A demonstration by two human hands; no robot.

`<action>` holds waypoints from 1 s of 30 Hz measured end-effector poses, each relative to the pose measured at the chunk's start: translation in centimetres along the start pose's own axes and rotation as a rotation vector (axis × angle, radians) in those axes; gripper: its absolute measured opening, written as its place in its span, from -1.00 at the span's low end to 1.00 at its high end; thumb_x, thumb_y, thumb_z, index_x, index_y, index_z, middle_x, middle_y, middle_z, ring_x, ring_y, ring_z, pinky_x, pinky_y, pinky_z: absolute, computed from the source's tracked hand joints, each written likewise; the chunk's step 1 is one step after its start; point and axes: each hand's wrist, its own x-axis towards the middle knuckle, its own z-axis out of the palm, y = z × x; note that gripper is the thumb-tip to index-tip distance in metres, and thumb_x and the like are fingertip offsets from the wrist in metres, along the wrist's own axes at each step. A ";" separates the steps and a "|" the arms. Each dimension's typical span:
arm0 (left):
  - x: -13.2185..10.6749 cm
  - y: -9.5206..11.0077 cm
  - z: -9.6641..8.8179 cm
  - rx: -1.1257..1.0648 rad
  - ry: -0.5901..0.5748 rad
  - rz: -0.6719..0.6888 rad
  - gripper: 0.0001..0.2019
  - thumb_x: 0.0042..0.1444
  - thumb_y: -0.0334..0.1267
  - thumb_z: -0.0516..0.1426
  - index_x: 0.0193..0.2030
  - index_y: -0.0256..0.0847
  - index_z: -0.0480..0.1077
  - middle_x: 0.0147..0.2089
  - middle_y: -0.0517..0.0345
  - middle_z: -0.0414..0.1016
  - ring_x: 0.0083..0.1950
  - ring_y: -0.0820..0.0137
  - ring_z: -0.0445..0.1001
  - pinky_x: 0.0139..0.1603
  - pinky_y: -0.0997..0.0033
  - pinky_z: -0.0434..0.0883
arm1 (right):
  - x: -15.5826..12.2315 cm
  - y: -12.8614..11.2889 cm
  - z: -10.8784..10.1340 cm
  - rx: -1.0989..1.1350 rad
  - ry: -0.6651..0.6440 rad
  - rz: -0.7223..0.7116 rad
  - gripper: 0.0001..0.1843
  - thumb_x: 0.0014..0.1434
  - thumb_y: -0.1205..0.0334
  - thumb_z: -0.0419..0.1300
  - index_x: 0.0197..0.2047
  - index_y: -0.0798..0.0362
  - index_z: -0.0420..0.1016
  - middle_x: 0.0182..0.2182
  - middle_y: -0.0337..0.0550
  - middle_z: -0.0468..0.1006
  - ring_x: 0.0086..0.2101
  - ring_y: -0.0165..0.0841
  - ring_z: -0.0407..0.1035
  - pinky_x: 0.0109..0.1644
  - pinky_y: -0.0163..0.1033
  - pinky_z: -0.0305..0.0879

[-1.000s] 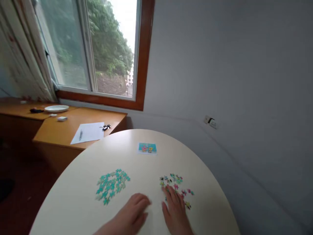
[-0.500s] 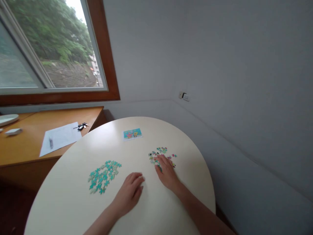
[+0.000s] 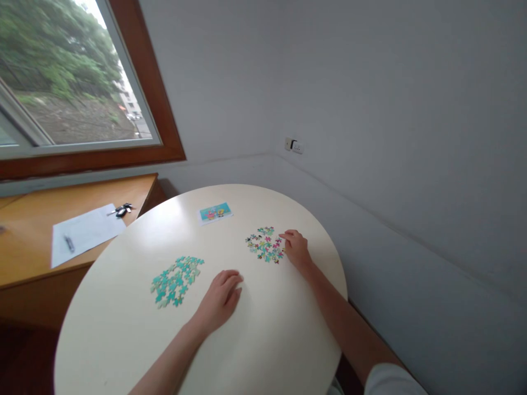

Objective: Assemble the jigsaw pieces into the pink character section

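My right hand [image 3: 297,247] is at the right edge of a pile of multicoloured jigsaw pieces [image 3: 264,246]. Its index finger reaches out to the outermost pieces, and no piece shows in its grasp. My left hand [image 3: 223,294] rests on the table between the two piles, fingers loosely bent and thumb apart, holding nothing I can see. To its left lies a second pile of mostly teal and pale green jigsaw pieces [image 3: 177,280]. Farther back is a small picture card [image 3: 215,213] with cartoon figures on a blue-green ground.
The round cream table [image 3: 255,351] stands near the grey wall [image 3: 391,137]. On the left, a wooden desk [image 3: 102,192] holds a sheet of paper [image 3: 84,230], a pen [image 3: 69,243] and a bunch of keys [image 3: 122,209]. A wall socket [image 3: 297,147] is behind the table.
My right hand has moved off the middle of the multicoloured pieces to their right edge, uncovering them. The left hand stays in nearly the same place. The camera view has shifted to the right.
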 end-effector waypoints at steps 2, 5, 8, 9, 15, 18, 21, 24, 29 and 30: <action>0.0 0.0 -0.1 -0.006 0.003 0.000 -0.77 0.14 -0.34 -0.02 -0.11 -0.21 0.38 -0.05 -0.10 0.42 0.00 0.26 0.41 0.04 0.14 0.39 | -0.1 -0.4 0.1 -0.025 -0.038 -0.015 -0.59 0.11 0.45 -0.04 -0.16 -0.02 0.57 -0.06 -0.09 0.44 -0.05 -0.32 0.31 0.09 -0.17 0.09; 0.1 -0.2 -0.1 -0.008 0.004 0.009 -0.76 0.14 -0.33 -0.02 -0.10 -0.20 0.38 -0.05 -0.09 0.43 -0.01 0.25 0.41 0.03 0.14 0.40 | -0.3 -0.7 0.0 -0.058 -0.087 -0.007 -0.63 0.13 0.39 -0.01 -0.14 -0.03 0.57 -0.05 -0.09 0.44 -0.05 -0.30 0.31 0.07 -0.15 0.07; 0.1 -0.3 -0.1 -0.005 -0.005 0.013 -0.77 0.14 -0.32 -0.02 -0.10 -0.21 0.38 -0.05 -0.10 0.43 0.00 0.26 0.41 0.04 0.14 0.40 | -0.3 -0.8 -0.2 -0.061 -0.106 0.011 -0.63 0.13 0.38 -0.01 -0.13 -0.05 0.56 -0.06 -0.11 0.45 -0.05 -0.32 0.30 0.06 -0.16 0.06; 0.1 -0.3 -0.2 -0.006 -0.006 0.012 -0.77 0.15 -0.32 -0.02 -0.10 -0.21 0.38 -0.04 -0.10 0.43 0.00 0.26 0.41 0.03 0.15 0.40 | -0.3 -0.8 -0.2 -0.061 -0.109 0.012 -0.64 0.13 0.38 -0.01 -0.14 -0.05 0.56 -0.06 -0.12 0.45 -0.05 -0.32 0.30 0.06 -0.17 0.05; 0.0 -0.1 -0.4 -0.023 -0.022 0.008 -0.77 0.18 -0.30 -0.03 -0.08 -0.19 0.36 -0.02 -0.10 0.42 0.01 0.28 0.41 0.04 0.19 0.41 | -0.5 -1.1 -0.4 -0.085 -0.074 -0.006 -0.65 0.12 0.38 0.01 -0.12 -0.03 0.55 -0.07 -0.09 0.46 -0.06 -0.30 0.31 0.04 -0.15 0.08; -0.1 -0.3 -0.5 -0.021 -0.038 0.006 -0.77 0.19 -0.30 -0.04 -0.06 -0.19 0.35 -0.01 -0.10 0.41 0.03 0.29 0.40 0.06 0.19 0.39 | -0.8 -1.4 -0.8 -0.099 -0.073 -0.013 -0.66 0.11 0.38 0.02 -0.15 -0.02 0.56 -0.07 -0.09 0.47 -0.07 -0.28 0.32 0.02 -0.13 0.09; -0.1 -0.4 -0.5 -0.030 -0.037 0.011 -0.77 0.19 -0.29 -0.03 -0.05 -0.18 0.35 -0.01 -0.09 0.42 0.03 0.29 0.40 0.07 0.20 0.39 | -1.0 -1.6 -1.1 -0.110 -0.082 -0.009 -0.68 0.11 0.37 0.03 -0.20 -0.05 0.57 -0.08 -0.11 0.48 -0.09 -0.28 0.32 0.00 -0.14 0.09; -0.1 -0.4 -0.6 -0.022 -0.040 0.003 -0.76 0.19 -0.29 -0.03 -0.05 -0.19 0.36 0.00 -0.09 0.41 0.03 0.29 0.40 0.07 0.21 0.39 | -1.0 -1.6 -1.3 -0.121 -0.110 -0.015 -0.67 0.13 0.35 0.02 -0.16 -0.05 0.56 -0.07 -0.10 0.47 -0.08 -0.27 0.31 0.00 -0.13 0.09; -0.1 -0.1 -0.7 -0.016 -0.055 -0.008 -0.76 0.18 -0.30 -0.04 -0.06 -0.20 0.36 0.00 -0.10 0.41 0.04 0.27 0.39 0.07 0.21 0.39 | -0.9 -1.8 -1.6 -0.161 -0.152 0.000 -0.61 0.14 0.36 -0.01 -0.03 -0.05 0.50 -0.03 -0.07 0.44 -0.04 -0.23 0.29 0.02 -0.10 0.09; -0.1 -0.1 -0.7 -0.013 -0.062 -0.010 -0.75 0.18 -0.29 -0.04 -0.06 -0.20 0.36 0.00 -0.10 0.40 0.05 0.27 0.39 0.07 0.21 0.38 | -1.0 -1.8 -1.7 -0.166 -0.160 0.005 -0.60 0.14 0.37 -0.01 -0.03 -0.05 0.50 -0.02 -0.07 0.43 -0.04 -0.22 0.28 0.02 -0.09 0.08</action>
